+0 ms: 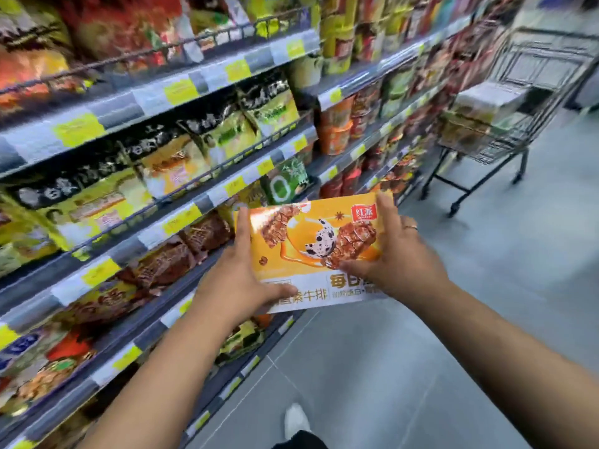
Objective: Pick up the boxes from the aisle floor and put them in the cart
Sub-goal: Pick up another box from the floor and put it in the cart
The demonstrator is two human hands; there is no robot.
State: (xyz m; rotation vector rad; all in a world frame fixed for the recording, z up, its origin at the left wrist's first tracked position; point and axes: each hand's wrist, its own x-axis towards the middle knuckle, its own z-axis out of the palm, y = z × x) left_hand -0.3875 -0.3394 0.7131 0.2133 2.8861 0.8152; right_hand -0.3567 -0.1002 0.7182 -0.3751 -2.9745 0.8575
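Both hands on one box, held in the air above the grey aisle floor [453,319].

Flat orange-yellow cardboard box with a snack photo and red logo [311,241]: printed face up toward the camera, tilted slightly, lower left corner dips. It is in front of the lower shelves, well apart from the cart.

Left hand [233,280]: grips the box's left end. Thumb lies across the front near the bottom edge, one finger runs up along the left edge, the other fingers are hidden behind the box.

Right hand [398,254]: grips the right end. Thumb lies across the front by the printed text, fingers reach up the right edge to the top corner. Thin ring [411,227] on one finger.

Grey wire shopping cart [551,69]: upper right, further down the aisle, close to the shelving. Pale stacked boxes [486,105] sit in its basket; blurred, can't read them.

Tiered grey store shelving with yellow price tags [181,89]: fills the left side, packed with bagged snacks and, further down, cup-shaped containers.

White shoe [296,419]: bottom centre on the floor, dark trouser leg just below it.

Frame is motion-blurred toward the edges.
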